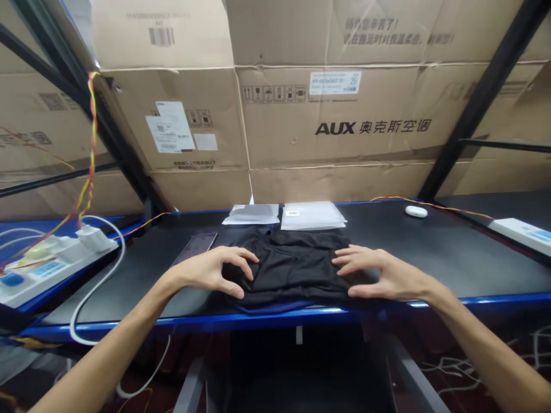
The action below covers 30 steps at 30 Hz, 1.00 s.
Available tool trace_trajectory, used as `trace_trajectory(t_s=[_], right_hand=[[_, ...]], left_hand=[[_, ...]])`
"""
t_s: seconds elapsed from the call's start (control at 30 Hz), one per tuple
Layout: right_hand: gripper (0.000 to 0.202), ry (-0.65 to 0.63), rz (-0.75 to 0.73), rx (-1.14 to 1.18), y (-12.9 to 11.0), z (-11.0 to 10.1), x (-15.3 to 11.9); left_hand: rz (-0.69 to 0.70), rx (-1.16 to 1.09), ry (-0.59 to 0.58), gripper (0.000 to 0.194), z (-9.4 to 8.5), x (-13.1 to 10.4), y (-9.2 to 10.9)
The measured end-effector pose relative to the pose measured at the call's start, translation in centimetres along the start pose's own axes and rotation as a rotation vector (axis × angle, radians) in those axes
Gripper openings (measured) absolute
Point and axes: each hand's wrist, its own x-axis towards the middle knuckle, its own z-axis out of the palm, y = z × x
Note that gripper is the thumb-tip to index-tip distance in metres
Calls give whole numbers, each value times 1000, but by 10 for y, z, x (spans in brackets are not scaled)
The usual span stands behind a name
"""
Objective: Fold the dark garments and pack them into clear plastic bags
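A black cloth (297, 264) lies on the dark tabletop near its front edge, with a dark blue layer showing along its lower side. My left hand (217, 271) rests at the cloth's left side, fingers spread and curved over it. On the right side, my right hand (372, 272) has its fingers apart, the fingertips at the cloth's edge. Neither hand has a closed hold on the fabric. Behind the cloth lie two stacks of white packets, a left one (252, 214) and a right one (312, 215).
A phone (196, 248) lies left of the cloth. White power strips sit at the left (47, 267) and right (523, 234), with cables around the left one. A small white case (416, 211) is at the back right. Cardboard (336, 137) stands behind the table (413, 252).
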Motion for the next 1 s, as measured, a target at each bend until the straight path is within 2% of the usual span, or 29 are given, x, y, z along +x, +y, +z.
trace_trajectory(t_s=[0.13,0.2,0.27,0.43,0.5,0.63,0.77,0.9,1.0], right_hand=[[25,-8,52,40,-3,-1,-7],[26,43,99,78,-4,-2,-6],[28,120,167,84,-5,-3,-4],[31,330,227,14,2,-4,15],[29,365,234,-47,10,-1,24],[20,291,246,-211,25,7,35],[15,225,230,-414,28,9,33],[15,272,213,-568,13,4,34],[22,283,135,-506,-5,5,47]], left_hand=[[5,14,-8,23,2,-1,2],[28,14,7,15,1,0,5],[27,2,56,16,0,3,8],[-174,10,388,30,-2,18,6],[-255,85,467,33,1,28,0],[-394,335,439,28,10,44,-17],[-456,443,465,29,15,43,-23],[-606,509,543,50,13,27,-16],[-775,494,462,67,11,16,-10]])
